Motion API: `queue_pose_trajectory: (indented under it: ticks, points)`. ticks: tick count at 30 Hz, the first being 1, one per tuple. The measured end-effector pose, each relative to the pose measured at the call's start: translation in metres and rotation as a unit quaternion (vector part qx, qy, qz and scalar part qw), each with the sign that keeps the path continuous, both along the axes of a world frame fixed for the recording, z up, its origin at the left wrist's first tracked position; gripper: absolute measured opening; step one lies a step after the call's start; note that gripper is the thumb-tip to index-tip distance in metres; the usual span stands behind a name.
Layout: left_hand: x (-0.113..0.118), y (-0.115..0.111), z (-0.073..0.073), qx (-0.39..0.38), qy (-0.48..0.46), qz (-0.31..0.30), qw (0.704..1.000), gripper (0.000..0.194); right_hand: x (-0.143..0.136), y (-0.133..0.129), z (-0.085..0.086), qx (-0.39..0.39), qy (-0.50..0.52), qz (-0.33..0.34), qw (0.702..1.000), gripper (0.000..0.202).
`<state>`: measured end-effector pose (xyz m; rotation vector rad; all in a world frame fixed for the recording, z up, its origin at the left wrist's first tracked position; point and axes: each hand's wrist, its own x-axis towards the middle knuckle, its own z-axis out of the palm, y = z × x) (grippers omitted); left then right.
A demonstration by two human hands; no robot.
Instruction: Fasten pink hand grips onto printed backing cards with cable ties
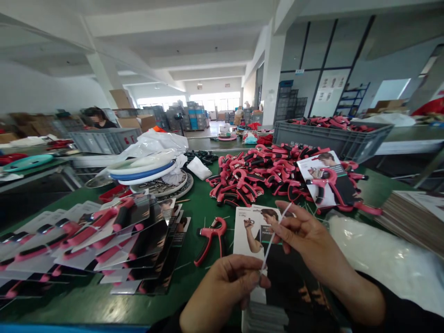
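Note:
A thin white cable tie (268, 250) is stretched at a slant between my two hands. Its lower end is pinched in the fingers of my left hand (229, 289); the upper part is held between thumb and fingers of my right hand (312, 245). Both hands are over a stack of printed backing cards (242, 233), the top one showing a person using a hand gripper. Left of the stack, a single pink and black hand gripper (210, 238) lies on the green table (138, 305). Behind the stack spreads a heap of hand grippers (243, 178).
Carded hand grippers (114, 231) are piled at left. Round trays (145, 169) stand behind them. One carded gripper (322, 180) leans on the heap. A grey crate (326, 138), a plastic bag (378, 249) and a stack of cards (412, 217) are at right. A person (99, 119) is at far left.

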<state>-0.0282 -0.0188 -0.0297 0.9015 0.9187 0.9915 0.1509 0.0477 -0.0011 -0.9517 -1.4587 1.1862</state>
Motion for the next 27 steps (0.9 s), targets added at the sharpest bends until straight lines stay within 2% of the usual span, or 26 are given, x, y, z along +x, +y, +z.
queue_pose_trajectory:
  ticks: [2,4,6,8,10,11,13,19,23,27]
  points:
    - [-0.001,0.0,0.002,-0.031,-0.061,0.0,0.998,0.034,0.0,0.001,-0.001,0.062,-0.039,-0.025,0.997,0.066]
    - [-0.001,0.0,0.003,-0.062,-0.107,0.004,0.992,0.032,0.002,0.001,-0.004,0.169,-0.112,-0.046,0.978,0.059]
    - [-0.001,0.001,0.002,-0.089,-0.145,0.014,0.985,0.031,0.004,0.001,-0.008,0.312,-0.219,-0.063,0.922,0.043]
    - [0.0,0.001,0.002,-0.11,-0.175,0.02,0.978,0.031,0.006,0.001,-0.013,0.441,-0.312,-0.073,0.838,0.031]
    - [0.001,0.001,0.001,-0.127,-0.196,0.02,0.972,0.032,0.006,0.002,-0.017,0.513,-0.355,-0.082,0.777,0.025]
    - [0.002,0.001,0.001,-0.134,-0.204,0.018,0.97,0.033,0.004,0.002,-0.018,0.529,-0.362,-0.088,0.763,0.023]
    - [0.005,0.0,0.002,-0.144,-0.22,0.014,0.965,0.037,0.001,0.005,-0.021,0.537,-0.359,-0.107,0.756,0.019]
    - [0.018,-0.006,0.003,-0.151,-0.288,0.022,0.945,0.041,-0.009,0.011,-0.028,0.536,-0.312,-0.148,0.771,0.016]
    - [0.034,-0.012,0.0,-0.119,-0.341,-0.024,0.932,0.028,-0.013,0.005,-0.027,0.532,-0.282,-0.165,0.781,0.016]
    - [0.05,-0.015,-0.002,-0.084,-0.38,-0.069,0.918,0.022,-0.012,-0.002,-0.027,0.538,-0.266,-0.151,0.786,0.019]
